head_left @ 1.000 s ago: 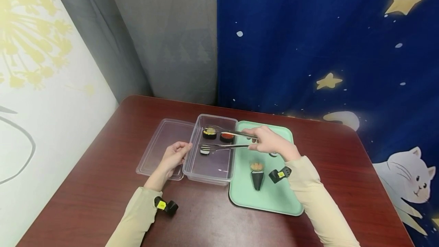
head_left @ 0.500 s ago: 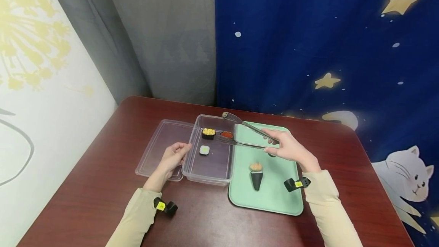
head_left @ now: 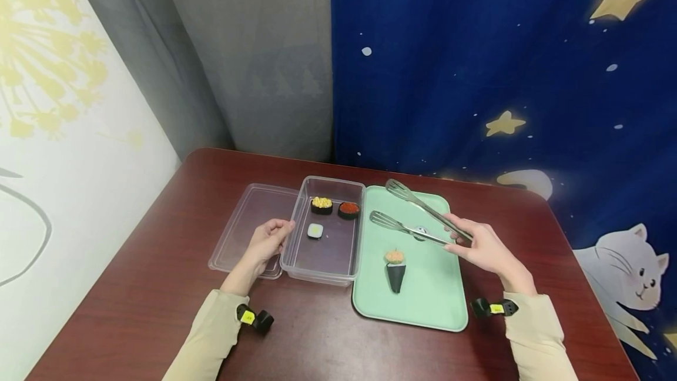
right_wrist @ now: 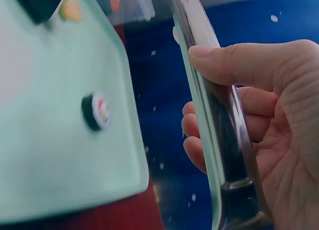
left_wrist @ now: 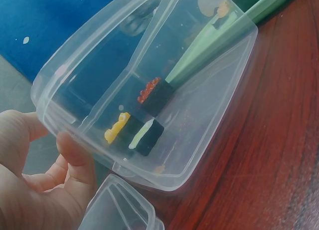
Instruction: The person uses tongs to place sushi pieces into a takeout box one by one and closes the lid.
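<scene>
My right hand (head_left: pixel 489 246) grips metal serving tongs (head_left: pixel 431 210), their two slotted heads spread apart with nothing between them, over the green tray (head_left: pixel 423 310). On that tray lie a cone-shaped hand roll (head_left: pixel 395 275) and a round sushi roll (right_wrist: pixel 95 112), partly covered by the tongs in the head view. My left hand (head_left: pixel 267 243) pinches the left rim of a clear plastic container (left_wrist: pixel 219 120). Inside it sit a corn-topped sushi (head_left: pixel 321 205), a red roe sushi (head_left: pixel 348 210) and a small cucumber roll (head_left: pixel 315 231).
A clear lid (head_left: pixel 238 222) lies left of the container, partly under my left hand. The tray stands against the container's right side on a dark red wooden table (head_left: pixel 296 334). Grey and blue curtains (head_left: pixel 412 75) hang behind the table's back edge.
The tongs opened and released the cucumber roll, which stays in the container. My right hand has moved right with the tongs, from over the container to over the tray. My left hand stays put.
</scene>
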Demonstrator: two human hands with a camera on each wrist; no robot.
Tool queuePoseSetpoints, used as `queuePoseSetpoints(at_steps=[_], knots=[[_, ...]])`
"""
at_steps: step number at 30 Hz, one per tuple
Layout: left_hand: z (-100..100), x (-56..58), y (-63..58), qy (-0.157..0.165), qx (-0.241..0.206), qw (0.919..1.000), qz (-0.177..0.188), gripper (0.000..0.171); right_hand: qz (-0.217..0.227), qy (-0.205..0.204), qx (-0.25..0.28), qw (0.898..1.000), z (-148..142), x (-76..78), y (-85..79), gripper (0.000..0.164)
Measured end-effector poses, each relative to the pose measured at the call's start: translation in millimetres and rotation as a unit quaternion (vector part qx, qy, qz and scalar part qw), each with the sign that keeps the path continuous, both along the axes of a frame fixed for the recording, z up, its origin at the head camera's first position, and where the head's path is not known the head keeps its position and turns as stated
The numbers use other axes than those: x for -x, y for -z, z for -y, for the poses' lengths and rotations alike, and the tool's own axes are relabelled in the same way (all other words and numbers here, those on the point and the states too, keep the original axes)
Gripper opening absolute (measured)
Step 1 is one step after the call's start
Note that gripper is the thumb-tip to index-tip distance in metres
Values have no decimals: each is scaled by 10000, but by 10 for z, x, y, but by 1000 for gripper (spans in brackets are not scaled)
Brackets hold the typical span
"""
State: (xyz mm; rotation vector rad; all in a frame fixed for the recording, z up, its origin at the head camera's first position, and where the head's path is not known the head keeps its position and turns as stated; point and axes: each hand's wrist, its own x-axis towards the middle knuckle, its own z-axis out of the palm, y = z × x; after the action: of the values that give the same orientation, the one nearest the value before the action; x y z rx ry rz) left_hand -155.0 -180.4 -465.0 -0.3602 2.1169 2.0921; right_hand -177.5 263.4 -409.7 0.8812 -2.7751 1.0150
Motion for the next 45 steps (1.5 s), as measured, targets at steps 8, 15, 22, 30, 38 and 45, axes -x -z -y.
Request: queuePoseSetpoints(at_steps=[8, 15, 22, 30, 38, 45], knots=[[0, 1, 3, -9, -30, 10000, 30, 27, -215, 580, -196, 9979, -244, -218, 207, 55], [0, 6, 11, 1, 54, 10000, -5, 28, -408, 1093, -371, 9925, -235, -451, 393, 61], [-9, 5, 4, 6, 26, 10000, -18, 28, -746, 1366, -287, 9874, -45, -663, 458, 59], [-10, -1, -7, -4, 16, 10000, 24, 29, -1123, 2161, -264, 9695, 172, -824, 538, 53], [-12, 0, 5, -12, -6, 10000, 24, 28, -685, 2749, -503, 9577, 306, -938, 550, 61], [-10, 8, 8, -30, -137, 9999, 2, 24, -550, 2799, -803, 9551, 373, -988, 553, 55]])
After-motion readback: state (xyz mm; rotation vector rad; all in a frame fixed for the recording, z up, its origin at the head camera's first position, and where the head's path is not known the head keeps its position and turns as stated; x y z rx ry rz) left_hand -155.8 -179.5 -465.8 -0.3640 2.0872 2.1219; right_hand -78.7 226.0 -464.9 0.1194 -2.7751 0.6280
